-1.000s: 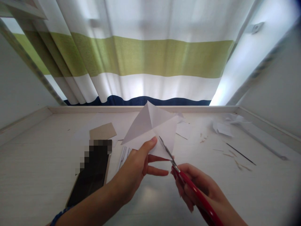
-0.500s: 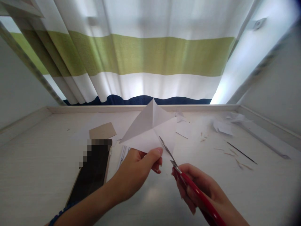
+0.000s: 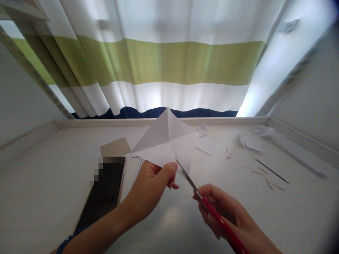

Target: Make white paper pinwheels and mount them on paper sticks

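Your left hand (image 3: 153, 185) pinches the near edge of the creased white paper (image 3: 155, 148), which spreads beyond its fingers. Your right hand (image 3: 225, 203) grips red-handled scissors (image 3: 211, 210), blades nearly together, tips near your left thumb. Thin black rod (image 3: 272, 170): beyond your right hand, rightward.

Left hand (image 3: 150, 190): thumb and curled fingers pinch the near edge of 1 creased sheet of white paper (image 3: 156, 150), peak pointing away from me. Right hand (image 3: 225, 210): gripping red-handled scissors (image 3: 208, 206), blades nearly together, overlapping the sheet's lower right in my view; contact unclear. Blue bracelet (image 3: 71, 238) on my left wrist. White tabletop (image 3: 169, 229) beneath. Left: dark flat device (image 3: 102, 201), 1 tan card (image 3: 116, 147) just beyond. Right: 1 thin black stick (image 3: 271, 170), small brownish slivers (image 3: 268, 183), crumpled paper (image 3: 250, 143). Striped curtain (image 3: 159, 63) behind.
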### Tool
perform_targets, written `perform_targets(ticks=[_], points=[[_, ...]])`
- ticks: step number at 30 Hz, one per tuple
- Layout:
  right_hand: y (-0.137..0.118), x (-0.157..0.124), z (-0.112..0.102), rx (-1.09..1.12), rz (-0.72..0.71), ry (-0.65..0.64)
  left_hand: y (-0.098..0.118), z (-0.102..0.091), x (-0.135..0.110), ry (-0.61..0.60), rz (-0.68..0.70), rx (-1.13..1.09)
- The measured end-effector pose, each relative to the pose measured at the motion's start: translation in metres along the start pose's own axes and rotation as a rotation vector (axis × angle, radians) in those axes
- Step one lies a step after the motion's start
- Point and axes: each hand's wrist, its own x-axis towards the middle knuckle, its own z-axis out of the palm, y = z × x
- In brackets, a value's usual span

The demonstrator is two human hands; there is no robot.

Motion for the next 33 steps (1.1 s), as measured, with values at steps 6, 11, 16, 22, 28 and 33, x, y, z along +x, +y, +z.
perform_targets(ticks=[6, 11, 16, 22, 28, 33], points=[[0.001, 0.001, 0.000, 0.101, 0.027, -0.020, -0.003, 0.000, 0.001, 0.009, -0.006, -0.029], [0.002, 0.001, 0.000, 0.156, 0.027, -0.007, -0.007, 0.003, -0.001, 0.004, -0.044, -0.074], [0.002, 0.001, 0.000, 0.191, 0.030, -0.021, -0.012, 0.004, -0.003, -0.015, -0.055, -0.175], [0.000, 0.000, 0.001, 0.170, 0.006, -0.010, -0.013, 0.004, -0.002, -0.016, -0.056, -0.216], [-0.002, 0.000, 0.001, 0.174, 0.013, -0.015, -0.013, 0.005, -0.002, -0.026, -0.056, -0.231], [-0.003, -0.001, 0.000, 0.183, 0.007, -0.017, -0.013, 0.004, -0.002, -0.039, -0.059, -0.231]])
